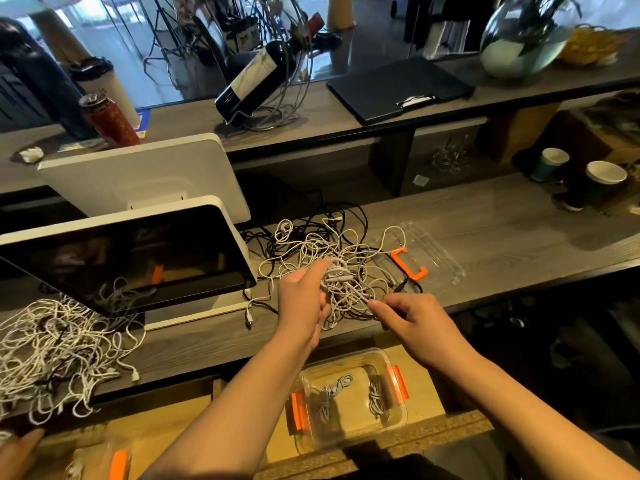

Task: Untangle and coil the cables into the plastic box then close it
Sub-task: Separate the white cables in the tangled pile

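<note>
A tangle of white and black cables lies on the wooden counter in the middle. My left hand grips a small coiled bundle of white cable lifted just above the tangle. My right hand pinches a white strand trailing from that bundle at its fingertips. Below the counter edge, a clear plastic box with orange clips stands open on a lower shelf; two coiled cables lie in it. Its clear lid with an orange clip lies on the counter to the right of the tangle.
Two white-framed screens stand at the left. A second heap of white cables lies at the far left. Paper cups stand at the right. Another person's hand shows at the bottom left, near another clear box.
</note>
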Tool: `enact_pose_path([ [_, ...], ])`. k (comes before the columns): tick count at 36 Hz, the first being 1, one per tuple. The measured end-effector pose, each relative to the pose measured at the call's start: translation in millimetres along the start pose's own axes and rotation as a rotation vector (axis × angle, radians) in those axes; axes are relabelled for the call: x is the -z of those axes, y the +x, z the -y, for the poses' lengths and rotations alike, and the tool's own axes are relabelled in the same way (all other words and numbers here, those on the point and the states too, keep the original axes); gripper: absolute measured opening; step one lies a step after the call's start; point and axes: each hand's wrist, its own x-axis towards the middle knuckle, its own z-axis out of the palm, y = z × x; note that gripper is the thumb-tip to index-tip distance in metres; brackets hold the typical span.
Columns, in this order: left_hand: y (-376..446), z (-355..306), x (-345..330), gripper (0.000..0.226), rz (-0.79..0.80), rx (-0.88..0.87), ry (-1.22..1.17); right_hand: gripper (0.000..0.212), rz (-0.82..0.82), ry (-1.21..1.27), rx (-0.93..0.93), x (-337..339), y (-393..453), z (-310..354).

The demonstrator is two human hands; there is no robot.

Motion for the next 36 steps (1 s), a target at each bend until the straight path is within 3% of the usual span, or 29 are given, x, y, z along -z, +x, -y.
enact_pose_path([
  [5,5.0,5.6,-2.8,0.022,-0.147,-0.041,0.024,0.044,0.092,-0.138,0.129,-12.0,-5.4,12.9],
  [10,3.4,11.7,-15.8,0.035,-0.271,-0.243,0.26,0.037,0.175,-0.233,0.244,-18.4,-5.3,18.6],
  [13,0.8,15.4,-23.6,0.047,-0.225,-0.338,0.366,0.028,0.233,-0.234,0.299,-12.7,-6.4,22.2],
  [19,2.7,37.0,-28.5,0.048,-0.167,-0.349,0.625,0.027,0.213,-0.102,0.293,22.3,-5.2,10.4],
  [22,0.8,39.8,-32.6,0.045,-0.047,-0.301,0.747,0.034,0.177,-0.068,0.296,38.7,-1.5,0.7],
  [25,-1.7,36.0,-42.8,0.052,0.121,-0.212,0.854,0.028,0.102,-0.087,0.293,50.7,6.1,-11.0],
  [29,-4.9,34.5,-52.3,0.059,0.219,-0.142,0.832,0.014,0.013,-0.113,0.286,62.7,16.5,-27.8],
  [36,-20.3,29.2,-63.5,0.057,0.242,-0.142,0.72,0.019,-0.037,-0.071,0.246,77.5,24.5,-42.5],
])
